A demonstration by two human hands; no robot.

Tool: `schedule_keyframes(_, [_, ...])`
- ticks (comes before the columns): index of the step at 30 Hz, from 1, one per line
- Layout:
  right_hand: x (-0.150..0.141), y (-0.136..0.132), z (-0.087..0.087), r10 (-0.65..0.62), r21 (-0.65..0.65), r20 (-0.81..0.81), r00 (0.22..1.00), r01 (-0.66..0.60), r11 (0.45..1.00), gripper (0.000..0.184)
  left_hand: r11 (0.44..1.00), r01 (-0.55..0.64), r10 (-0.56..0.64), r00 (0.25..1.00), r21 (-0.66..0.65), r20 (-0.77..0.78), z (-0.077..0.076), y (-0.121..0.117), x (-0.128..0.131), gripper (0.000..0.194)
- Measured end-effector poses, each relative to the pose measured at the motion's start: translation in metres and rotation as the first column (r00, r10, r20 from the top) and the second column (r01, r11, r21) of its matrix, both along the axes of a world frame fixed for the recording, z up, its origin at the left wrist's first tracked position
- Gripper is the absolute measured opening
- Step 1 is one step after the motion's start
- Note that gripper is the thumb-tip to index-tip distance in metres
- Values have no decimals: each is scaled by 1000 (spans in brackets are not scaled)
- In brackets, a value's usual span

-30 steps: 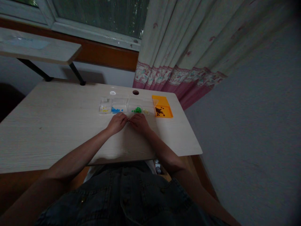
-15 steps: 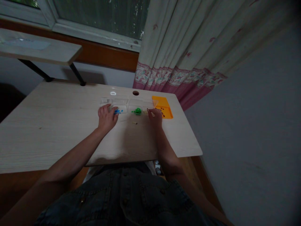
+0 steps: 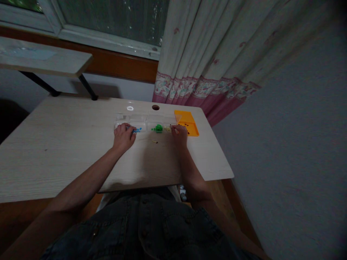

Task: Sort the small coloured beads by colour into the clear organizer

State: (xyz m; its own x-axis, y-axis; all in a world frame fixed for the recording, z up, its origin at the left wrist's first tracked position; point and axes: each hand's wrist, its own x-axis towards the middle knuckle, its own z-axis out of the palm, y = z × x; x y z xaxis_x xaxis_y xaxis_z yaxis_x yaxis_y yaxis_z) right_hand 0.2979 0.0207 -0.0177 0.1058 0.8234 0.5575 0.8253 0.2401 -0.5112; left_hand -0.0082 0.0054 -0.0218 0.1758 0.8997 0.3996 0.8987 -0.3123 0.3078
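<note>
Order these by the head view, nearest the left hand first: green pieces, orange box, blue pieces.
1. Blue pieces: just right of the left hand.
2. Green pieces: farther right, between the hands.
3. Orange box: far right, beyond the right hand.

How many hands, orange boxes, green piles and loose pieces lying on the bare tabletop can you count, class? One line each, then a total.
Hands, left hand and right hand: 2
Orange box: 1
Green pile: 1
Loose piece: 1
Total: 5
</note>
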Motion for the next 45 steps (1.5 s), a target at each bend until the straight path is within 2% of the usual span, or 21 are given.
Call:
schedule_keyframes(11, [9, 2, -1, -30, 28, -36, 999, 31, 999, 32, 1000, 15, -15, 1000, 12, -17, -1, 0, 0, 31])
schedule_keyframes(15, [25, 3, 3, -117, -2, -52, 992, 118, 993, 38, 1000, 13, -13, 1000, 6, -1, -1, 0, 1, 32])
schedule_keyframes(21, [48, -1, 9, -227, 96, -119, 967, 239, 966, 40, 1000, 4, -4, 1000, 9, -2, 1, -2, 2, 37])
schedule_keyframes(25, [57, -4, 12, -329, 82, -125, 936, 340, 937, 41, 1000, 1, -1, 1000, 10, -12, 2, -2, 2, 39])
schedule_keyframes(35, [62, -7, 16, -429, 9, 8, 903, 429, 903, 42, 1000, -3, 2, 1000, -18, -18, 4, -4, 2, 41])
schedule_keyframes(41, [56, -14, 16, -462, -155, 184, 868, 490, 858, 35, 1000, -15, 14, 999, -21, -37, 6, -6, 4, 42])
schedule_keyframes(45, [54, -13, 17, -450, -122, 160, 879, 470, 874, 35, 1000, -29, 30, 997, 12, -75, 6, -7, 6, 43])
